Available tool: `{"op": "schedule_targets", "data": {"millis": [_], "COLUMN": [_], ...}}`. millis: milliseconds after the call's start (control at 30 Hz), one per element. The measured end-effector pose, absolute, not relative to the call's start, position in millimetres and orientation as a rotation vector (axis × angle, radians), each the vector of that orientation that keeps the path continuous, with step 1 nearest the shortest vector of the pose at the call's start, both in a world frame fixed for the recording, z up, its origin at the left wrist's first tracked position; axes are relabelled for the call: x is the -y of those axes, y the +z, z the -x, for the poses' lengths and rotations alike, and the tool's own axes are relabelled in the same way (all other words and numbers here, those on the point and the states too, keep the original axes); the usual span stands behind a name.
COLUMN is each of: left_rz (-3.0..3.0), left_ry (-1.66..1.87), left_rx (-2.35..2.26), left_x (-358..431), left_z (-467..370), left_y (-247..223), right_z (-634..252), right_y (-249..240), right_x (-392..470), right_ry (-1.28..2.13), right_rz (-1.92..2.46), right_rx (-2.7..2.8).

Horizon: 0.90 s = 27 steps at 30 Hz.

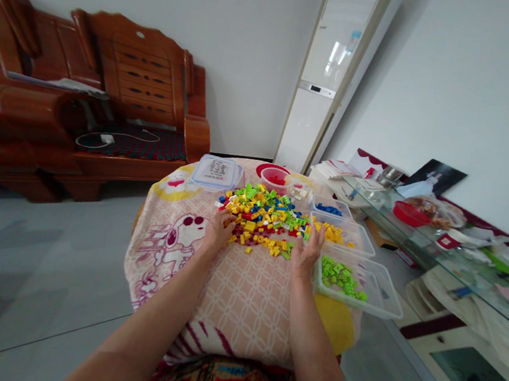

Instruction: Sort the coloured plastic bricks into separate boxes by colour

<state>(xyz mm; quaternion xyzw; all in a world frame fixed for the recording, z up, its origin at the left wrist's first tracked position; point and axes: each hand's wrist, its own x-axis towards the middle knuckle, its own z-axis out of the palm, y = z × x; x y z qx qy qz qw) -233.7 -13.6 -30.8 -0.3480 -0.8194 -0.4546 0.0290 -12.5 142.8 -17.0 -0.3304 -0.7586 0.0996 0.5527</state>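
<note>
A mixed pile of toy building bricks (259, 209) in yellow, green, blue, red and white lies on the cloth-covered table. At the pile's near left edge, my left hand (220, 229) has its fingers curled together against the bricks; what they hold, if anything, is hidden. My right hand (306, 255) is at the right end of the pile with its fingers apart, beside the clear tub of yellow bricks (364, 241). Close to its wrist stands a clear tub of green bricks (383, 293). Farther back sits a small tub of blue bricks (347, 209).
A round tub with red bricks (275, 172) and a lidded clear box (216, 172) stand at the table's back. White bricks (299, 193) lie near them. To the right is a cluttered glass-topped stand (441, 253); at left is a wooden sofa (141, 71).
</note>
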Motion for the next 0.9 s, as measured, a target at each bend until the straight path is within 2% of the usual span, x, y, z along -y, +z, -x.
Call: {"op": "schedule_targets", "data": {"millis": [467, 700, 900], "left_rz": [1.057, 1.064, 1.078], "left_ry": [-1.419, -1.418, -1.418], "left_rx": [2.507, 2.526, 2.519], "left_x": [12.9, 13.7, 14.0], "left_z": [233.2, 231.7, 232.3], "left_y": [-31.6, -28.2, -29.2], "right_z": [20.7, 22.7, 21.5], "right_y": [-33.8, -33.2, -32.8], "right_x": [-125.1, -126.8, -125.1], "right_ry": [0.310, 0.460, 0.329], "right_rz": [0.788, 0.691, 0.704], "right_rx": [2.004, 2.048, 2.052]}}
